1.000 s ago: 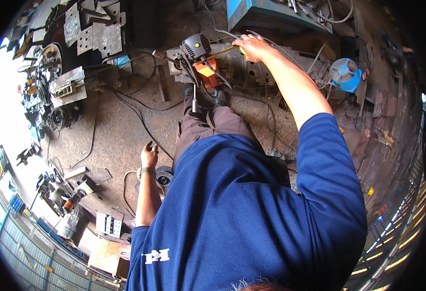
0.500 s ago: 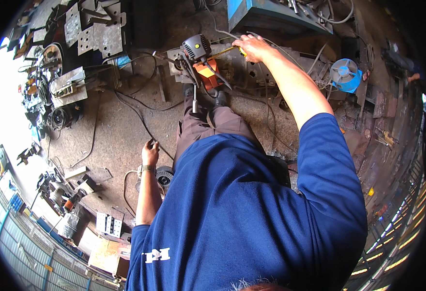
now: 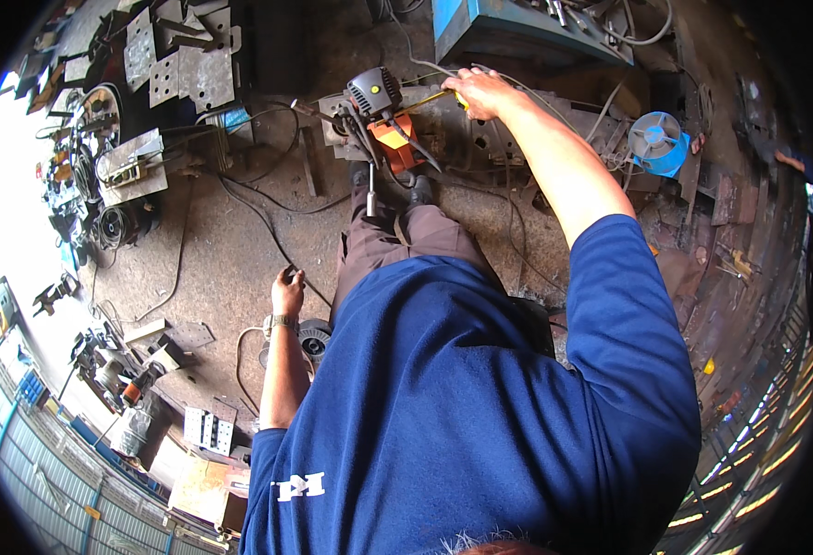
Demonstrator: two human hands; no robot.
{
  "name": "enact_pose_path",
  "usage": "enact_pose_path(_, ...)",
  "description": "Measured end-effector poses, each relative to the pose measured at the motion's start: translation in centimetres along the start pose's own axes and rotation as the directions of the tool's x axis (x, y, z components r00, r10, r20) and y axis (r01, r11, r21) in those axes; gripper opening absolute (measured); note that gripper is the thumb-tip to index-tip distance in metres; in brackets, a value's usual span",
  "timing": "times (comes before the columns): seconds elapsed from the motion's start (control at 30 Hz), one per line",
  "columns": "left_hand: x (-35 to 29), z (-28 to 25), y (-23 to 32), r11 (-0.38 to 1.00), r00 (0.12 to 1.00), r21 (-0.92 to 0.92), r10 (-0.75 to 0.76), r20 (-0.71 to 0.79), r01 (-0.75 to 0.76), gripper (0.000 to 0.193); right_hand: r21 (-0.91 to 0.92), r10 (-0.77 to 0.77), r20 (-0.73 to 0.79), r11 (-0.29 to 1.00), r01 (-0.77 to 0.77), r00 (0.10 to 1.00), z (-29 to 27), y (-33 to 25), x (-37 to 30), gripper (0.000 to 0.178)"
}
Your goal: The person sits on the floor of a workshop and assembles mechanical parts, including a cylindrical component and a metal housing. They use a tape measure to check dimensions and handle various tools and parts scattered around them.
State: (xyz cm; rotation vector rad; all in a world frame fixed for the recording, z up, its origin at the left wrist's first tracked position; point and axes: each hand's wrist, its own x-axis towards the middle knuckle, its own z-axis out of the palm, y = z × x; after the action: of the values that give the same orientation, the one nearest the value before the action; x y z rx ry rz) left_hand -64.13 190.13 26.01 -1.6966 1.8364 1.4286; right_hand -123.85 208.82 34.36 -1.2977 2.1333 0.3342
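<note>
My right hand is stretched forward, its fingers wrapped round a yellow tape measure. The tape's yellow blade runs out leftward, low over a flat metal piece, to behind a magnetic drill. This drill has a dark motor housing and an orange body, with a lever handle hanging toward my legs. My left hand hangs low beside my left thigh, its fingers curled. A small dark spot shows between thumb and finger, and I cannot make out what it is.
Black cables cross the floor left of my legs. Drilled steel plates lie stacked at the far left. A blue metal bench stands ahead, and a round blue fan to the right. An angle grinder sits near my left wrist.
My hands, the tape and the drill stay nearly where they were. At the far right edge, another person's arm has shifted slightly.
</note>
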Motion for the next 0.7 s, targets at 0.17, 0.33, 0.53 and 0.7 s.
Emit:
enact_pose_path(0.17, 0.1, -0.1, -0.6, 0.999, 1.000, 0.045, -0.012, -0.007, 0.013, 0.044, 0.009, 0.003, 0.025, 1.000, -0.004, 1.000, -0.7, -0.1, 0.0, 0.069)
enact_pose_path(0.33, 0.0, -0.1, -0.6, 0.998, 0.999, 0.051, -0.037, -0.012, 0.038, 0.046, 0.010, 0.005, 0.049, 1.000, -0.005, 0.999, -0.9, -0.1, 0.2, 0.074)
enact_pose_path(0.53, 0.0, -0.3, -0.1, 0.999, 1.000, 0.051, 0.001, -0.014, -0.001, 0.044, 0.008, -0.001, 0.067, 1.000, 0.000, 0.998, -1.2, 0.0, 0.4, 0.078)
enact_pose_path(0.7, -0.2, -0.1, 0.4, 1.000, 1.000, 0.016, 0.004, -0.012, -0.004, 0.041, 0.013, 0.002, 0.065, 1.000, -0.003, 0.998, -1.5, -0.2, 0.1, 0.075)
